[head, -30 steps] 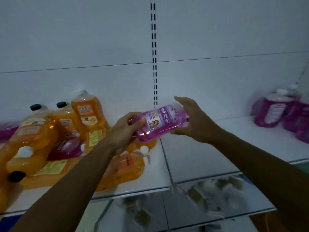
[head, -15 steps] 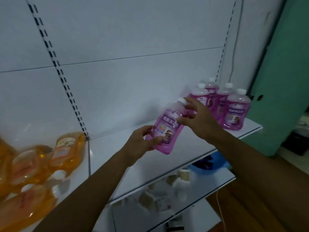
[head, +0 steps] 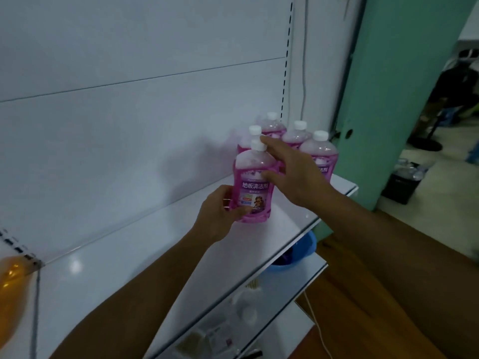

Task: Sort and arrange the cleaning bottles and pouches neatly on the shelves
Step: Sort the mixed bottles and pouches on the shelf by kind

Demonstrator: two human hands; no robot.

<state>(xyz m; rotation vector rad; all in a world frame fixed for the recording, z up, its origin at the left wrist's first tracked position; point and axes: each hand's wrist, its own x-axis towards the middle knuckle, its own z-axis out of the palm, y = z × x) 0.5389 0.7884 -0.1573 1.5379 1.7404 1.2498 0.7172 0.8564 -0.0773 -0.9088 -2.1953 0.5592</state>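
The person stands at the right end of the white shelf (head: 134,257), setting a pink bottle (head: 252,186) upright at the front of a cluster of matching pink bottles (head: 320,154) that fills the shelf's far right corner. The bottle in hand faces outward with its label toward the aisle, which I take to be the point: like with like, labels forward, caps up.

The left hand (head: 220,216) has the lower left part of the bottle in its grip, thumb across the front near the label and the other fingers curled behind, so it seems to carry the weight and steer the base. The right hand (head: 293,174) is much looser: its fingers are nearly straight, the forefinger lying against the white cap and the thumb resting on the bottle's shoulder (more a steadying touch than a hold, as far as I can see). That split looks sensible for a tall, narrow-necked bottle that could tip into its neighbours.

Whether the base is already touching the shelf or just above it, I cannot tell; it sits very close to the surface, just in front of the row.

An orange bottle (head: 11,301) lies blurred at the far left edge, well apart from the pink group. On the lower shelf (head: 298,288) a blue basin (head: 300,251) peeks out.
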